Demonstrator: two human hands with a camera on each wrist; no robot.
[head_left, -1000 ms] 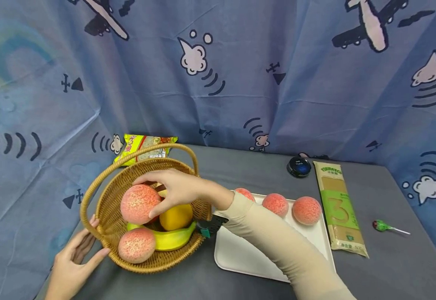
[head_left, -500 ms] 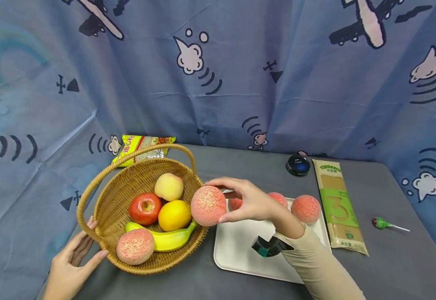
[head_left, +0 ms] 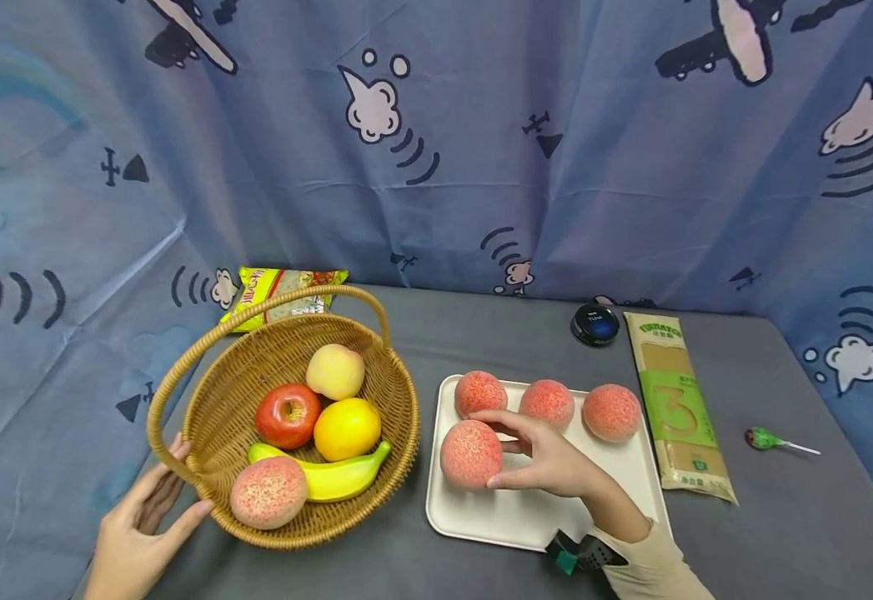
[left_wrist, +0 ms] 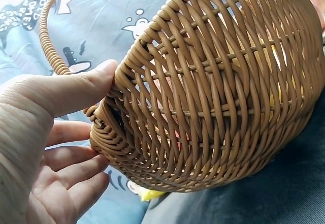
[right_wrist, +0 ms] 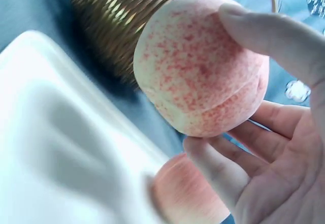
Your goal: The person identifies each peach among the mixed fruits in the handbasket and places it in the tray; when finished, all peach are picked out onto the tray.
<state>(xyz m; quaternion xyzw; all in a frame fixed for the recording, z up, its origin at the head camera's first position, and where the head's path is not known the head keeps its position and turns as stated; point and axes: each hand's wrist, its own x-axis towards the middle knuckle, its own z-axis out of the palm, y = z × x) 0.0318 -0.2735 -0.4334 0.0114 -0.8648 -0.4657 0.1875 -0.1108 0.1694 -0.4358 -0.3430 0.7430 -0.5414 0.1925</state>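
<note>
My right hand (head_left: 556, 461) holds a pink speckled peach (head_left: 470, 455) between thumb and fingers, above the left part of the white tray (head_left: 481, 528). The right wrist view shows that peach (right_wrist: 200, 66) held up off the tray. Three more peaches lie along the tray's far side, one of them a peach (head_left: 548, 405) in the middle. My left hand (head_left: 136, 525) grips the rim of the wicker basket (head_left: 218, 417) at its left; in the left wrist view the thumb lies on the rim of the basket (left_wrist: 213, 92) with fingers on its other side.
Inside the basket are a red apple (head_left: 288, 416), an orange-yellow fruit (head_left: 347, 429), a banana (head_left: 346, 477), a pale peach (head_left: 335, 372) and a speckled peach (head_left: 268, 492). Behind it lies a yellow packet (head_left: 278, 292). Further right are a round tin (head_left: 594, 324), a noodle pack (head_left: 679, 408) and a lollipop (head_left: 762, 438).
My right hand has carried the peach rightward out of the basket and over the tray. The left hand has stayed at the basket's rim.
</note>
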